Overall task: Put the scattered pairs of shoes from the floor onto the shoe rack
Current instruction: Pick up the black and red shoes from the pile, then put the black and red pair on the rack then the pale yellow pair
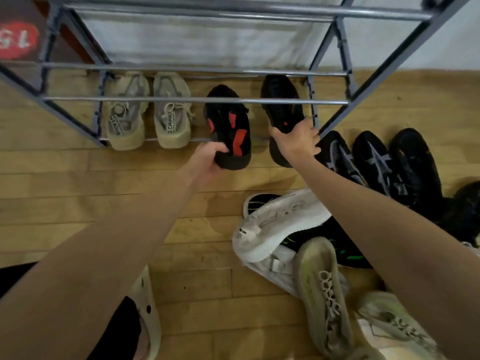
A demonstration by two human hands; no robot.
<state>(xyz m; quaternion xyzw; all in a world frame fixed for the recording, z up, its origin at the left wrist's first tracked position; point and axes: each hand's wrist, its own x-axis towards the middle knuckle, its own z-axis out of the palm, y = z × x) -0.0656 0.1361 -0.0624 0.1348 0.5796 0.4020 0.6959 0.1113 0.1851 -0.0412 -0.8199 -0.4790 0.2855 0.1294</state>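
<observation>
A grey metal shoe rack (197,100) stands ahead against the wall. A beige pair of sneakers (148,113) sits on its bottom tier at the left. My left hand (207,158) grips the heel of a black shoe with red patches (230,120), toe pointing into the bottom tier. My right hand (296,141) grips the heel end of the matching black shoe (280,105) at the right of that tier. On the floor to the right lie black sneakers with grey stripes (371,162), a white sneaker (280,224), a black-and-green shoe (345,253) and olive sneakers (324,294).
Wooden plank floor (78,193) spreads under everything. My foot in a cream clog (148,315) is at the bottom left. A dark panel with a red label (18,44) stands left of the rack. More black shoes (415,165) lie at the far right.
</observation>
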